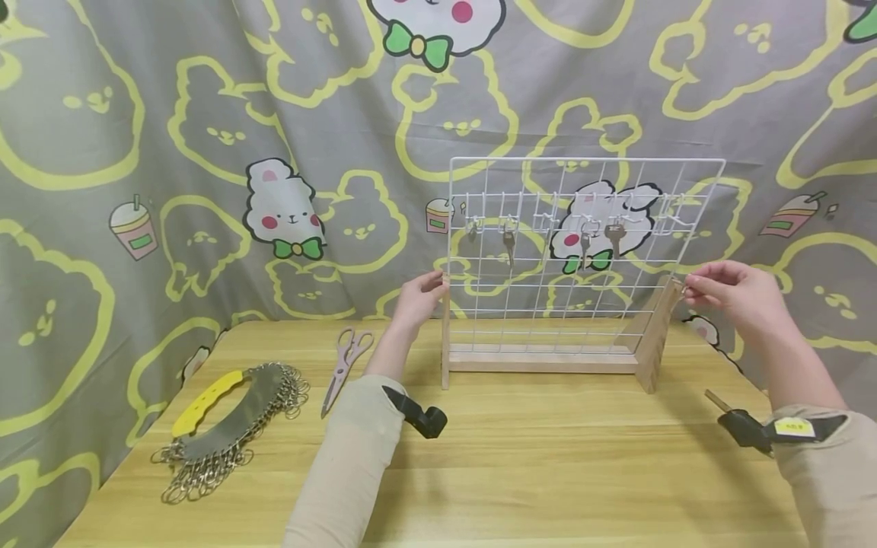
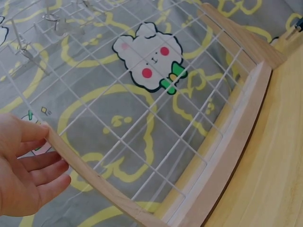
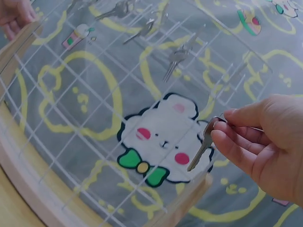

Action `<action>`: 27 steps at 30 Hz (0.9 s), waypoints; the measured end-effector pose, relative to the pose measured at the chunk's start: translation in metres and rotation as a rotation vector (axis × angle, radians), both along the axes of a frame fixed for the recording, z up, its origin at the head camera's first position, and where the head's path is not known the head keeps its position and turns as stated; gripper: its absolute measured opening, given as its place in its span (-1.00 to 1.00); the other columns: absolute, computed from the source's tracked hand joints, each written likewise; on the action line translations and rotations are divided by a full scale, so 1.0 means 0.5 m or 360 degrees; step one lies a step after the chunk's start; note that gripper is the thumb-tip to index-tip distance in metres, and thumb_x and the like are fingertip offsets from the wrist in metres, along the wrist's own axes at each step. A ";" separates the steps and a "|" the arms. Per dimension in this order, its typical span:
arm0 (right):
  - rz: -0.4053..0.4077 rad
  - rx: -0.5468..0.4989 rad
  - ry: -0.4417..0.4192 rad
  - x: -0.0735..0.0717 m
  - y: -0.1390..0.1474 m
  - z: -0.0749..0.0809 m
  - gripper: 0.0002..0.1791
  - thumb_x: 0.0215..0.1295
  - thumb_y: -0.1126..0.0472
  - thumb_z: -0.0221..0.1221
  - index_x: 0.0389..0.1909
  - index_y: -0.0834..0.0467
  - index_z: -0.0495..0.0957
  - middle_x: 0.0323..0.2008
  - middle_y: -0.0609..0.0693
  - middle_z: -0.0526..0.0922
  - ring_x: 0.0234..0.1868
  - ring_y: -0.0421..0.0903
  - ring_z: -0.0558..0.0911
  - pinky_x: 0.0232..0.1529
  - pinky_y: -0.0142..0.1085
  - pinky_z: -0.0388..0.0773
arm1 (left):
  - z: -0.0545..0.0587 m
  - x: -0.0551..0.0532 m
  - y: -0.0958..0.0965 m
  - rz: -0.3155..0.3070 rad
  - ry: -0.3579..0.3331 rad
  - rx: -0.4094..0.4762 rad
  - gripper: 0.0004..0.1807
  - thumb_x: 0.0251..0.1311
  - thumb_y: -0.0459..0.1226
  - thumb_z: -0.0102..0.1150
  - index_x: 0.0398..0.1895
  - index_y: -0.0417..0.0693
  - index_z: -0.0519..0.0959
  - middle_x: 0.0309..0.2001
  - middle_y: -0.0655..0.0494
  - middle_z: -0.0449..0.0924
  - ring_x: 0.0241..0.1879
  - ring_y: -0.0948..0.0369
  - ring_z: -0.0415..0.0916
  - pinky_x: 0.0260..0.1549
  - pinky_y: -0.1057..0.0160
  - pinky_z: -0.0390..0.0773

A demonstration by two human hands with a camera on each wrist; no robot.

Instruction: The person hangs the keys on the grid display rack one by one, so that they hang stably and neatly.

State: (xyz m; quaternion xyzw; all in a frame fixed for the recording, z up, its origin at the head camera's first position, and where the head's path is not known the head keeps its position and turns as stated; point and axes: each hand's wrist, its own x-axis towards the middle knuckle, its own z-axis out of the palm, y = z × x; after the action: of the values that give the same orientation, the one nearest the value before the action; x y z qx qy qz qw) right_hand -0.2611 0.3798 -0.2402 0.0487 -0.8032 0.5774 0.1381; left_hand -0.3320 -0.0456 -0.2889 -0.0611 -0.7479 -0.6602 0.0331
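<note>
A white wire grid rack [image 1: 548,310] stands upright in a wooden base on the table. Several keys [image 1: 508,245] hang from hooks on its upper part. My left hand [image 1: 419,301] grips the top of the rack's left wooden upright [image 2: 90,179], its thumb on the end and the other fingers loosely bent beside it. My right hand [image 1: 743,297], near the right wooden side piece [image 1: 661,335], pinches a key [image 3: 203,144] between thumb and forefinger. In the right wrist view this key points downward in front of the grid.
On the table's left lies a curved grey metal plate [image 1: 240,418] with a yellow grip and several wire rings along its edge. Pale pink scissors [image 1: 344,365] lie beside my left forearm. A patterned grey curtain [image 1: 205,152] hangs behind the wooden table [image 1: 534,472].
</note>
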 end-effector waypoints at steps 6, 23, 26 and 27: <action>0.0014 -0.0218 0.0074 -0.002 -0.019 0.030 -0.98 0.17 0.22 0.24 -0.39 0.06 0.59 -0.52 -0.12 0.64 -0.48 -0.27 0.63 -0.33 -0.55 0.56 | 0.000 0.002 -0.001 0.0014 0.0011 -0.0001 -0.51 0.30 -0.29 0.04 0.30 -0.15 0.31 0.21 -0.09 0.39 0.20 0.04 0.32 0.14 0.12 0.38; 0.0092 -0.0614 0.0208 -0.010 -0.040 0.092 -0.95 0.12 0.35 0.26 -0.39 0.22 0.58 -0.50 -0.02 0.64 -0.51 -0.19 0.66 -0.36 -0.48 0.60 | -0.001 0.003 0.001 0.0017 0.0035 -0.0014 -0.52 0.29 -0.31 0.05 0.28 -0.18 0.33 0.18 -0.10 0.42 0.18 0.03 0.35 0.12 0.12 0.40; 0.0106 -0.0655 0.0231 -0.015 -0.043 0.098 -0.98 0.15 0.39 0.22 -0.40 0.23 0.58 -0.50 -0.01 0.64 -0.50 -0.19 0.66 -0.37 -0.45 0.61 | -0.001 0.002 0.002 0.0018 0.0033 -0.0012 -0.52 0.29 -0.31 0.05 0.28 -0.17 0.33 0.18 -0.09 0.42 0.17 0.04 0.35 0.11 0.12 0.41; 0.0105 -0.0665 0.0228 -0.016 -0.044 0.099 -0.97 0.14 0.39 0.22 -0.40 0.22 0.58 -0.50 -0.01 0.63 -0.50 -0.19 0.66 -0.37 -0.45 0.61 | -0.001 0.002 0.002 0.0018 0.0032 -0.0011 -0.52 0.29 -0.31 0.05 0.28 -0.16 0.33 0.18 -0.09 0.42 0.17 0.04 0.35 0.11 0.12 0.41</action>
State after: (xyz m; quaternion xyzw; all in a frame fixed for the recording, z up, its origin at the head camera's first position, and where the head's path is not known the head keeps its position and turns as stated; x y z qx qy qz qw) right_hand -0.2692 0.3580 -0.1906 0.0862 -0.6523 0.7305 0.1830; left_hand -0.3310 -0.0448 -0.2892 -0.0637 -0.7501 -0.6568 0.0442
